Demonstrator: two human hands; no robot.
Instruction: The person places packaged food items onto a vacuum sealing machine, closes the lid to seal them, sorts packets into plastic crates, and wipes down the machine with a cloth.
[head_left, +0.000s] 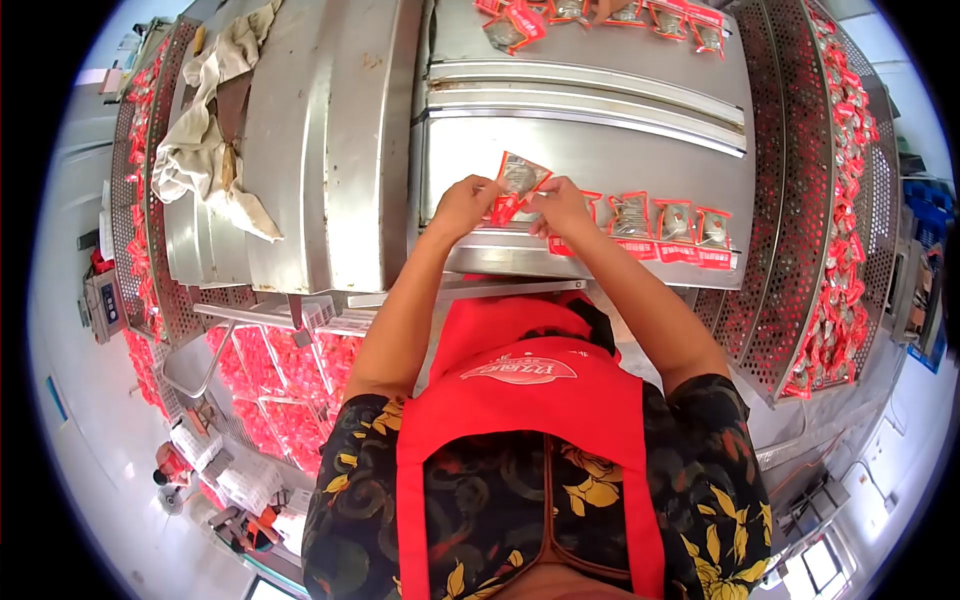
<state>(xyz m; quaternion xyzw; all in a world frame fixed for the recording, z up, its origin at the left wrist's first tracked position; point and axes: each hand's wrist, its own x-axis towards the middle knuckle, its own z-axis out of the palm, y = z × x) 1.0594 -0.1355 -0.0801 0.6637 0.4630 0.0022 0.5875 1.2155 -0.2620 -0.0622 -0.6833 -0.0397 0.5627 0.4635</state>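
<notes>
Both hands are over the front part of a steel worktop. My left hand [465,207] pinches the left edge of a small red-and-clear food packet [520,175] with a greyish round item inside. At the packet's right side, the thumb and fingers of my right hand [562,210] are closed on its lower corner. Red film shows beneath the packet, between the hands. Just right of my right hand, several similar packets [630,216] lie in a row along the steel ledge [500,247], red ends toward me. My right hand partly covers the nearest one.
Across the metal rails [590,100], another row of packets [670,20] lies near a co-worker's hand [606,8]. Perforated metal trays [765,180] flank the machine, with heaped packets [845,220]. A beige cloth [205,150] drapes over the left steel housing. Red-filled crates [270,375] stand lower left.
</notes>
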